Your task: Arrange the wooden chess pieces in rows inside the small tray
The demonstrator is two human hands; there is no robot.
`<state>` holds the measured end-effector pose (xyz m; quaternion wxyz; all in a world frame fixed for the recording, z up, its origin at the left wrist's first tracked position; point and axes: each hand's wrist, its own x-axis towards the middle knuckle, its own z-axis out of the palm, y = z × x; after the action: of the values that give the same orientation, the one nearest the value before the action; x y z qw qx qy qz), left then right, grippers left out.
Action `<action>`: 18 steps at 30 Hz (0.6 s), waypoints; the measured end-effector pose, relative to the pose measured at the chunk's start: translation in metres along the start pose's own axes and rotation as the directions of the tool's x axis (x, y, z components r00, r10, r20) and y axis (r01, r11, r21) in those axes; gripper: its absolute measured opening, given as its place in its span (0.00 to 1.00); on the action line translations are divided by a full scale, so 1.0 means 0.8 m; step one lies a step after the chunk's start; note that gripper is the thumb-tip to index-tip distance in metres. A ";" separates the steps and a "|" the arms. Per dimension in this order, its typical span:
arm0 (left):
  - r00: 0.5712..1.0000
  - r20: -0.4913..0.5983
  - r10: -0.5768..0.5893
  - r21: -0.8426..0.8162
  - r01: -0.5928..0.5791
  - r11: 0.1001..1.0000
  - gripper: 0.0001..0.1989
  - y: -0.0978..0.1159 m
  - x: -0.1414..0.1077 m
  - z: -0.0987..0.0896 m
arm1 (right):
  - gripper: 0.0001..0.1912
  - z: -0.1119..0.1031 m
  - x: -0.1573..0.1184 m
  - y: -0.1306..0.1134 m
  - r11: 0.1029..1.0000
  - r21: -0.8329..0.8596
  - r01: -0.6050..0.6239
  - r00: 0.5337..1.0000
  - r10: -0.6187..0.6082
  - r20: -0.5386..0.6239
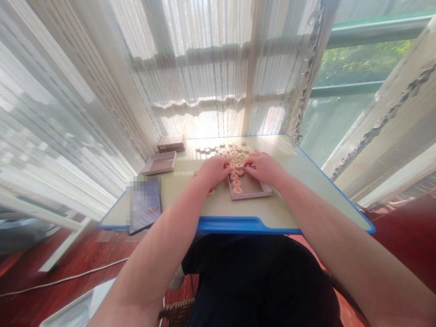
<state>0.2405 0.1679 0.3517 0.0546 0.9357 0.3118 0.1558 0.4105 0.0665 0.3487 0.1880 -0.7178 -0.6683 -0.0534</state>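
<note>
Head view: left hand (217, 168) and right hand (261, 165) curl over pieces (237, 183) at the tray (255, 186); cannot tell whether either grip is closed. Pieces line the tray's left side; others lie beyond, on the tabletop (184, 195).

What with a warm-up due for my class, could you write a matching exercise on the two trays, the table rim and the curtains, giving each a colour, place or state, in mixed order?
Things:
1. Left tray
2. Right tray
3. Table rim
4. Curtains

Colour, place or state:
A. Bright blue
B. Has discs lined up along its left side
C. Hanging, with light coming through
D. Open, with no discs in it

Right pairs: 1-D, 2-B, 3-A, 4-C
</note>
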 end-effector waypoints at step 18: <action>0.993 -0.056 0.105 -0.116 -0.111 0.987 0.11 -0.003 0.001 0.000 | 0.13 0.007 0.003 0.008 1.000 0.003 -0.011 1.000 0.011 0.014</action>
<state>0.2397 0.1708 0.3515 0.0941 0.9421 0.2522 0.2001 0.4158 0.0699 0.3432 0.1847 -0.7214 -0.6659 -0.0464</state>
